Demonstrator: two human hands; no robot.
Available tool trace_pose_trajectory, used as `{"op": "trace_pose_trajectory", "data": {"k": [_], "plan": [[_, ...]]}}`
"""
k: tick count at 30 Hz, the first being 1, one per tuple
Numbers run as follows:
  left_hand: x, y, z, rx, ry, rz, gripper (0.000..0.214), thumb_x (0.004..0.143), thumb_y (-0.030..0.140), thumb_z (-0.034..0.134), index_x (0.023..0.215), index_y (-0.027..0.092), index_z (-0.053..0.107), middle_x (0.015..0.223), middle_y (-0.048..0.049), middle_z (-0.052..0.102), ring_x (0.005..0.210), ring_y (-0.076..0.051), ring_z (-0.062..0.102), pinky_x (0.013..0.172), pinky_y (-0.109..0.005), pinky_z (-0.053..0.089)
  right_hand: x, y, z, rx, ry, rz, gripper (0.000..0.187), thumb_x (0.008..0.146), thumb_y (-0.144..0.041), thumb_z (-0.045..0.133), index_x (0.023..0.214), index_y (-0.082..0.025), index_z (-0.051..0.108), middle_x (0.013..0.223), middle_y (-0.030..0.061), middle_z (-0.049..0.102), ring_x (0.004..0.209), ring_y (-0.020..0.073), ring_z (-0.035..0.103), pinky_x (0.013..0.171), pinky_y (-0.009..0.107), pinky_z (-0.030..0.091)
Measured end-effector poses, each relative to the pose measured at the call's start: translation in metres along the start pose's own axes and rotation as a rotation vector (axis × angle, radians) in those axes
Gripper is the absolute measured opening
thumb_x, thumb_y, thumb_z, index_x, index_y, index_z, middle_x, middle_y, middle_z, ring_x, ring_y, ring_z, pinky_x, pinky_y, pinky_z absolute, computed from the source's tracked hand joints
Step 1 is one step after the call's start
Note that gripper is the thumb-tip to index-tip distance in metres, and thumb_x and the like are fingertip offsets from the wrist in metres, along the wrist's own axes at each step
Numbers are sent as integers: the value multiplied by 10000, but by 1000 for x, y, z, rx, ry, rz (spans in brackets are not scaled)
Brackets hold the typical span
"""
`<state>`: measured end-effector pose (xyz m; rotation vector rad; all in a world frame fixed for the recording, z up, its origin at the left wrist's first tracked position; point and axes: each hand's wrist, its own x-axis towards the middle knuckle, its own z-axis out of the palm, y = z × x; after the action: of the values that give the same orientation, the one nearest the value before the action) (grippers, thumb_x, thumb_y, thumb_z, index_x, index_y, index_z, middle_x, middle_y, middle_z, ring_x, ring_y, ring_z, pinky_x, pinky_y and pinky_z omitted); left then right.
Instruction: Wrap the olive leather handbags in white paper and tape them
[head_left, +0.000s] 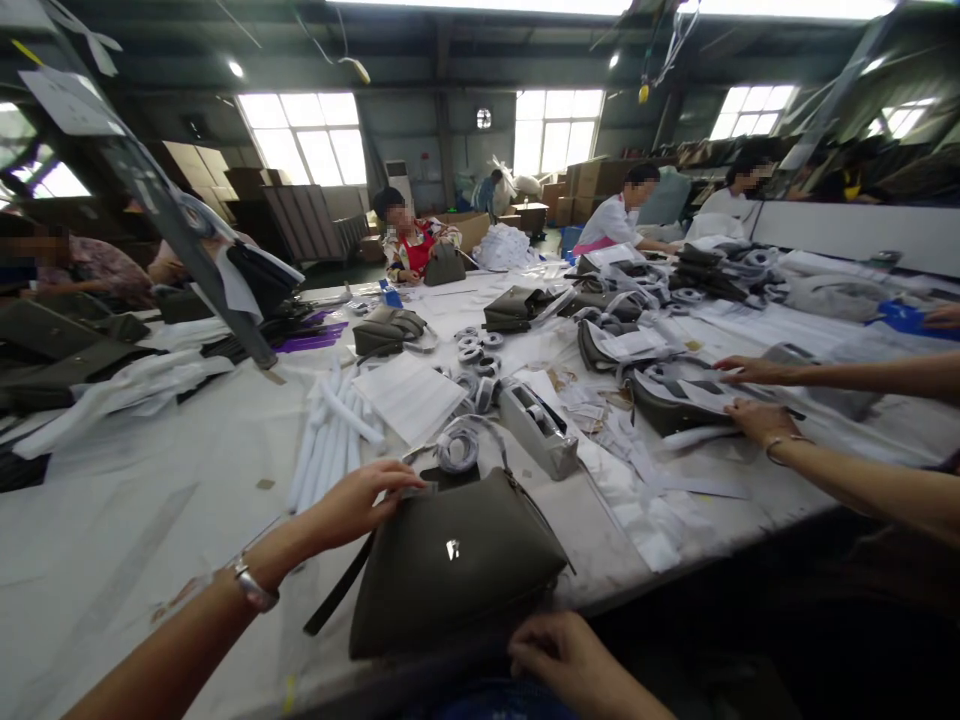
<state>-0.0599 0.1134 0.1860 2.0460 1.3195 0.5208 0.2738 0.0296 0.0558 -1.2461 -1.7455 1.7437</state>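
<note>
A dark olive handbag (450,570) with a small silver emblem lies at the table's front edge, its dark strap hanging off to the left. My left hand (379,492) pinches the bag's upper left corner between thumb and fingers. Just below the bag's lower right side, my right hand (566,655) is curled, with its fingertips turned in; whether something small is in them I cannot make out. Behind the bag rests a coiled strap wrapped in pale material (457,446). A grey tape dispenser (538,428) stands to the right of that coil.
White padding rolls (326,455) and a stack of white sheets (410,398) lie behind my left hand. At right, a co-worker's hands (761,420) touch another olive bag (679,400). A slanted metal post (191,235) rises at left. Several people work across the table.
</note>
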Motion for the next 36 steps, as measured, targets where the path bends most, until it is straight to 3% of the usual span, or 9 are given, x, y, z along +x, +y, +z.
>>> {"op": "trace_pose_trajectory", "data": {"k": [4,7,11,15,22,26,29,33,36], "plan": [[-42,-15,38,27,181,-121,352,939,402,491,1245,341,652,1332,-20,634,1257,-249,558,1102,-404,408,-10,-7,-19,-178,304,-223,210,890,-417,630,885,-283,791,867,61,762,827,279,697,824,404,544],[-68,-27,62,54,305,-234,393,925,473,512,1283,354,622,1425,-10,565,1335,-261,498,1148,-429,366,0,-14,-36,-316,496,-398,269,840,-365,710,1107,-369,749,1135,46,728,1109,329,637,1072,519,424],[-74,-48,68,115,411,-307,447,929,509,488,1310,305,599,1433,-32,560,1340,-258,495,1147,-431,370,24,-14,-48,-442,414,-399,649,768,-353,784,1376,-387,562,1508,15,456,1400,351,388,1189,563,272],[-41,-68,52,158,395,-267,424,941,493,463,1254,260,631,1334,-62,638,1269,-257,559,1099,-429,422,33,-1,-48,-543,317,-402,641,792,-289,748,1393,-378,542,1531,37,419,1395,325,406,1152,523,367],[69,-96,44,262,218,-202,501,893,433,606,1341,214,556,1367,-97,600,1226,-255,574,1059,-403,441,17,23,-42,-798,424,-724,511,836,-48,525,1271,-289,643,1529,45,411,1426,278,365,1100,461,456],[112,-108,42,333,82,-259,455,902,454,628,1251,166,586,1181,-101,662,1022,-238,652,907,-465,527,12,26,-37,-841,480,-786,484,847,-44,522,1251,-275,654,1538,46,396,1416,285,382,1084,446,474],[120,-110,33,393,71,-277,340,916,414,618,1153,169,625,1100,-70,665,953,-210,647,861,-435,535,10,27,-35,-863,486,-806,515,834,-36,506,1277,-263,639,1561,58,361,1417,306,380,1069,447,483],[108,-108,22,520,254,-324,379,929,290,561,1301,217,552,1218,-101,618,1145,-270,570,939,-440,470,12,34,-37,-928,473,-830,561,820,-59,527,1335,-270,599,1598,67,292,1421,326,371,1051,431,496],[98,-112,27,588,324,-333,359,901,180,535,1251,237,598,1134,-100,653,1147,-267,573,941,-387,459,23,48,-45,-1021,466,-816,587,829,-124,595,1389,-298,553,1612,63,262,1386,328,428,1032,400,516]]}}
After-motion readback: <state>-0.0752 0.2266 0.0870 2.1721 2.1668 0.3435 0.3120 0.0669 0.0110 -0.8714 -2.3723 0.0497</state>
